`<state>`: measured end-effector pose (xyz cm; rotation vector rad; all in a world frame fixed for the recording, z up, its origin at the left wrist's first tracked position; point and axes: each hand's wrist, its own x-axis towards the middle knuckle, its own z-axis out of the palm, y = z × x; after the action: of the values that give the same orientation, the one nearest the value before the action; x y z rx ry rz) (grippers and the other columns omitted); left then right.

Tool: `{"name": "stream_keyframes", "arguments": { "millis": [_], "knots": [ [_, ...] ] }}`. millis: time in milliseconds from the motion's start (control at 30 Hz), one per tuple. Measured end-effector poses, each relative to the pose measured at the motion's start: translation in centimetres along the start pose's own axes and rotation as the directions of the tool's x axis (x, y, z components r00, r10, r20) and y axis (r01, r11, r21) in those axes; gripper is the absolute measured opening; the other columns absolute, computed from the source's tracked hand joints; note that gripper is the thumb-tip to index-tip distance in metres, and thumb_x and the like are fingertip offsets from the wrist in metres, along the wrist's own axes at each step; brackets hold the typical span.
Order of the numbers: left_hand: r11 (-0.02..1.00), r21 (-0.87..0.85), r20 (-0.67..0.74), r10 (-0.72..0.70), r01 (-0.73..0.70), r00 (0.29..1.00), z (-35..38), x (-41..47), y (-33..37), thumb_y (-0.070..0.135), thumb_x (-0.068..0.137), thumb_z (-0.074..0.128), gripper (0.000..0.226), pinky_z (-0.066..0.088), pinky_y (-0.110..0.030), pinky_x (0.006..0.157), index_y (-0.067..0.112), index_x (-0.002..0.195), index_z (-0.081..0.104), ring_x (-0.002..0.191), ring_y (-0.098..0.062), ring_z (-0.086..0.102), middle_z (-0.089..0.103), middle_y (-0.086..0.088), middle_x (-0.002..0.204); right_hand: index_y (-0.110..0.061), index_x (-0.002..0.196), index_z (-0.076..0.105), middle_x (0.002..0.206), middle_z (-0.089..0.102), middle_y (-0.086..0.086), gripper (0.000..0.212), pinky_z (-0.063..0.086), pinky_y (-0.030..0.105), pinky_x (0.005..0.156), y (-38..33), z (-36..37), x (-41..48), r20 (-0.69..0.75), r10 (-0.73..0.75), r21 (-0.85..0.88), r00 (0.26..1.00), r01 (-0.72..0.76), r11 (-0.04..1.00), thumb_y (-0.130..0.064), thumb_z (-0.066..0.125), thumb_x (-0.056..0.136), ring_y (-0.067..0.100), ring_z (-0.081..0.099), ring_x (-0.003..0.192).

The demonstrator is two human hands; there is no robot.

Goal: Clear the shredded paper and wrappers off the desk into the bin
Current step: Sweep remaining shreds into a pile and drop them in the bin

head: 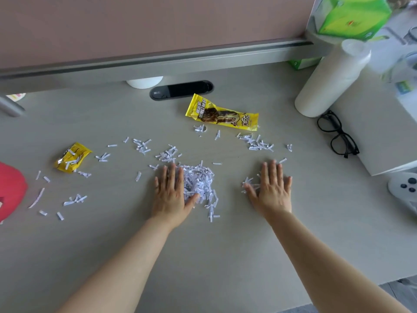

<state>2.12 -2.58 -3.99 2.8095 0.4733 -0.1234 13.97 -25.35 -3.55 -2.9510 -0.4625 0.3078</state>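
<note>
Pressing flat on the table (225, 256), both hands lie with fingers spread and nothing grasped. The left hand (170, 195) touches the main shred pile (199, 184); the right hand (272, 188) covers a smaller clump (249, 182). Loose strips lie scattered around, near a long yellow wrapper (222, 114) and a crumpled wrapper (71, 157).

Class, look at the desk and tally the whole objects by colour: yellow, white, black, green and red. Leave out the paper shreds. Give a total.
Yellow: 2, the long wrapper and the crumpled wrapper
White: 2, the bottle and the controller
Black: 1, the glasses
Green: 1, the tissue box
Red: 1, the red object at the left edge
Total: 7
</note>
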Motion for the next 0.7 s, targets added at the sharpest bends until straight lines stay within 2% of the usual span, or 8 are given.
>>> {"name": "stream_keyframes", "arguments": {
  "millis": [100, 200, 267, 333, 367, 467, 567, 700],
  "knots": [
    [0.995, -0.015, 0.002, 0.096, -0.096, 0.995, 0.1, 0.5, 1.7, 0.059, 0.087, 0.023, 0.08, 0.026, -0.061, 0.097, -0.004, 0.134, 0.035, 0.128, -0.042, 0.033, 0.036, -0.025, 0.14, -0.013, 0.145, 0.005, 0.154, -0.004, 0.006, 0.103, -0.008, 0.038, 0.112, -1.7, 0.1, -0.1, 0.023, -0.248, 0.045, 0.969, 0.246, 0.968, -0.08, -0.01, 0.067, 0.016, -0.015, 0.137],
    [0.985, -0.004, -0.012, 0.173, -0.173, 0.985, 0.0, 0.8, 2.5, 0.064, 0.09, 0.012, 0.08, 0.027, -0.062, 0.096, 0.001, 0.135, 0.032, 0.128, -0.04, 0.033, 0.038, -0.022, 0.14, -0.012, 0.143, 0.014, 0.153, 0.008, 0.005, 0.101, -0.004, 0.032, 0.112, -2.4, -0.5, -0.1, 0.032, -0.419, 0.218, 0.907, 0.403, 0.889, -0.079, -0.008, 0.07, 0.014, -0.008, 0.137],
    [0.987, 0.002, -0.066, 0.162, -0.162, 0.985, -0.3, 1.4, 1.8, 0.065, 0.088, 0.013, 0.078, 0.02, -0.06, 0.099, 0.006, 0.137, 0.029, 0.133, -0.039, 0.02, 0.031, -0.021, 0.144, -0.008, 0.141, 0.023, 0.151, 0.018, 0.009, 0.091, 0.004, 0.036, 0.113, -1.1, -1.1, 0.7, -0.054, -0.39, 0.263, 0.919, 0.39, 0.882, -0.073, 0.005, 0.08, 0.019, 0.005, 0.139],
    [0.996, 0.001, -0.101, 0.087, -0.087, 0.991, -0.8, 2.2, 0.5, 0.066, 0.087, 0.015, 0.08, 0.019, -0.063, 0.098, 0.005, 0.137, 0.031, 0.133, -0.041, 0.015, 0.028, -0.023, 0.145, -0.006, 0.14, 0.027, 0.15, 0.022, 0.014, 0.076, 0.009, 0.042, 0.113, 1.2, -2.0, 2.4, -0.182, -0.217, 0.221, 0.959, 0.255, 0.941, -0.061, 0.022, 0.086, 0.027, 0.012, 0.14],
    [0.999, -0.006, -0.105, 0.034, -0.035, 0.994, -1.1, 2.8, -0.1, 0.068, 0.086, 0.014, 0.084, 0.02, -0.065, 0.097, 0.004, 0.137, 0.032, 0.132, -0.044, 0.015, 0.027, -0.025, 0.145, -0.007, 0.141, 0.024, 0.151, 0.019, 0.015, 0.071, 0.008, 0.043, 0.113, 2.4, -2.5, 3.5, -0.197, -0.108, 0.21, 0.974, 0.15, 0.966, -0.055, 0.029, 0.088, 0.028, 0.009, 0.141],
    [0.991, -0.036, -0.06, -0.128, 0.126, 0.99, -2.0, 4.4, -1.3, 0.08, 0.073, -0.001, 0.105, 0.012, -0.061, 0.103, 0.005, 0.142, 0.022, 0.135, -0.043, 0.006, 0.014, -0.026, 0.148, -0.01, 0.144, 0.009, 0.154, 0.002, 0.014, 0.074, 0.001, 0.043, 0.115, 4.6, -3.5, 6.2, -0.074, 0.099, 0.202, 0.992, -0.083, 0.976, -0.051, 0.038, 0.089, 0.025, -0.005, 0.141],
    [0.993, -0.061, -0.018, -0.106, 0.105, 0.994, -1.5, 5.6, -1.1, 0.085, 0.062, -0.012, 0.117, 0.0, -0.048, 0.109, 0.005, 0.144, 0.012, 0.138, -0.036, -0.004, 0.008, -0.024, 0.15, -0.009, 0.144, 0.0, 0.154, -0.005, 0.013, 0.081, -0.004, 0.041, 0.114, 4.1, -3.2, 7.8, 0.015, 0.051, 0.16, 0.999, -0.053, 0.986, -0.058, 0.033, 0.087, 0.023, -0.01, 0.141],
    [0.994, -0.093, 0.001, 0.062, -0.061, 0.998, -0.8, 6.0, 1.0, 0.083, 0.069, -0.006, 0.107, -0.006, -0.038, 0.108, 0.006, 0.142, 0.004, 0.136, -0.022, -0.012, -0.001, -0.014, 0.15, -0.01, 0.144, -0.004, 0.154, -0.008, 0.008, 0.089, -0.008, 0.036, 0.114, 1.2, -2.6, 8.4, 0.048, -0.151, 0.114, 0.987, 0.145, 0.983, -0.069, 0.024, 0.083, 0.015, -0.016, 0.138]
  ]
}}
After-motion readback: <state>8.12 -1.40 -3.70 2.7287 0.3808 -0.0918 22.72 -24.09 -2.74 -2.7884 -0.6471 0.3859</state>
